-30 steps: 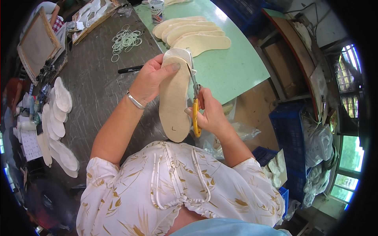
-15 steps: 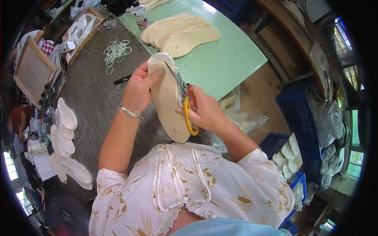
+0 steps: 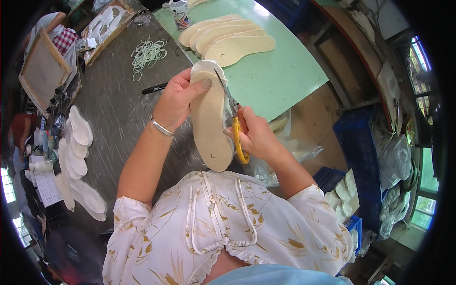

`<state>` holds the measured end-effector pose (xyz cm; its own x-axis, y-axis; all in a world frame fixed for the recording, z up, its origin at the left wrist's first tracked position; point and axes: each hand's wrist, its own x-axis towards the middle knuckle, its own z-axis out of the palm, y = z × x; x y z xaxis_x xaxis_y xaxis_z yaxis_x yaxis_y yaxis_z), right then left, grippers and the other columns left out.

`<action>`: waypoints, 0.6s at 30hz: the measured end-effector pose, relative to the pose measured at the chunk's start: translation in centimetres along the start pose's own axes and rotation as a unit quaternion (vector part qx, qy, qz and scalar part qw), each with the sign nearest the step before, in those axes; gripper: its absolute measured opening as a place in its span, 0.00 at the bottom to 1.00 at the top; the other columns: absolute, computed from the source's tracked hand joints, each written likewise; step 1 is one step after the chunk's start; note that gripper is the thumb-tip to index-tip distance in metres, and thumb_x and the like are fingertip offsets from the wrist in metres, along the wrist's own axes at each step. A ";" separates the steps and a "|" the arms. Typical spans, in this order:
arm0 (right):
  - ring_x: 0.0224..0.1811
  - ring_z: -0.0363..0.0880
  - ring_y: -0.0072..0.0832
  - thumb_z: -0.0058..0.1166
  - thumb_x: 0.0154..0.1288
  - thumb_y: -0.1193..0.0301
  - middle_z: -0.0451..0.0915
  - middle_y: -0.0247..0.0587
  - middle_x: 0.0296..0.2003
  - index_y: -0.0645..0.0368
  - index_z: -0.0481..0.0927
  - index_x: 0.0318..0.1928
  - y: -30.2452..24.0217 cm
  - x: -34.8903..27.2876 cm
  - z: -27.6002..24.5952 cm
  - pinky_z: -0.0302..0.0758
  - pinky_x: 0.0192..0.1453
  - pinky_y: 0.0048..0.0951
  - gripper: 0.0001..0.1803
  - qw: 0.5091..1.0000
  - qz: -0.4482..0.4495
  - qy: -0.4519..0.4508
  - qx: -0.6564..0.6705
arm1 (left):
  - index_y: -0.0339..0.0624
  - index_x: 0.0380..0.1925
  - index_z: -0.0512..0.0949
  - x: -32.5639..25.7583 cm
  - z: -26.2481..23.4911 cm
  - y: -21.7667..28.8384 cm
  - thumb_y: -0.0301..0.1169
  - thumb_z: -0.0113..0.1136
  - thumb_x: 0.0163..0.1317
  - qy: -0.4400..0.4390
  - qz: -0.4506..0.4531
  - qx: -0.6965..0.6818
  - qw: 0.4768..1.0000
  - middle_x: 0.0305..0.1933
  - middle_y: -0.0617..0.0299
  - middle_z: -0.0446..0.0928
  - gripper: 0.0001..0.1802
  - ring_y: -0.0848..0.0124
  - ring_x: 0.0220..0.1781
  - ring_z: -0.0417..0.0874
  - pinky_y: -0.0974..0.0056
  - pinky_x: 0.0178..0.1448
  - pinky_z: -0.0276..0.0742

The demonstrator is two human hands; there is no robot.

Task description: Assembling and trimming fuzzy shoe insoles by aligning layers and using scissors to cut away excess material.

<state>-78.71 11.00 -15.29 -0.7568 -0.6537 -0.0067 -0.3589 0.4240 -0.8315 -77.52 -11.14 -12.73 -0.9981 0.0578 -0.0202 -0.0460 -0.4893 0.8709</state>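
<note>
My left hand (image 3: pixel 178 100) grips a beige shoe insole (image 3: pixel 209 126) near its upper end, thumb on top and fingers behind. Beneath the beige piece is a white layer (image 3: pixel 202 67), which shows past its rounded upper end and along part of the right side. My right hand (image 3: pixel 260 135) is closed around scissors with yellow handles (image 3: pixel 241 145). The scissor blades point up along the insole's upper right edge, next to the white layer. Whether the blades are parted is hard to make out. The insole is held in the air above the dark table's edge.
Several beige insoles (image 3: pixel 242 47) lie overlapped on a green tabletop (image 3: pixel 285 78), beside a bottle (image 3: pixel 180 15). On the dark table (image 3: pixel 111 111) are pale elastic bands (image 3: pixel 147 54), a black marker (image 3: pixel 154 88) and white insoles (image 3: pixel 78 152). Blue crates (image 3: pixel 357 142) stand at right.
The whole view has shifted a little, moving the table things rightward in it. The insole and scissors sit slightly further right and more upright. Both hands keep their grips.
</note>
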 end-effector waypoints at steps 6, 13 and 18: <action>0.24 0.66 0.24 0.53 0.65 0.55 0.69 0.33 0.24 0.63 0.66 0.42 1.5 -0.3 -0.4 0.68 0.29 0.27 0.22 0.988 -0.011 -0.064 0.139 | 0.37 0.48 0.76 0.7 0.6 -0.6 0.29 0.59 0.63 -0.024 -0.007 0.017 1.000 0.43 0.59 0.81 0.14 0.73 0.43 0.82 0.66 0.50 0.79; 0.21 0.70 0.26 0.55 0.62 0.58 0.70 0.39 0.19 0.62 0.64 0.40 1.7 0.1 -0.6 0.68 0.28 0.27 0.21 0.991 -0.040 -0.063 0.115 | 0.36 0.46 0.77 0.8 0.7 -0.9 0.30 0.60 0.63 -0.004 -0.003 0.038 0.999 0.42 0.61 0.82 0.14 0.75 0.40 0.82 0.68 0.47 0.79; 0.20 0.69 0.25 0.54 0.63 0.59 0.70 0.38 0.19 0.62 0.63 0.40 2.1 0.1 0.0 0.68 0.27 0.27 0.20 0.991 -0.041 -0.049 0.116 | 0.36 0.48 0.77 0.6 1.1 -0.9 0.30 0.61 0.62 -0.007 -0.005 0.024 1.000 0.42 0.62 0.82 0.15 0.76 0.40 0.82 0.69 0.46 0.79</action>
<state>-79.57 11.81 -16.98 -0.6697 -0.7423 0.0226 -0.2737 0.2184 -0.9367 -78.09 -9.72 -12.98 -0.9970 0.0748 -0.0223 -0.0534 -0.4461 0.8934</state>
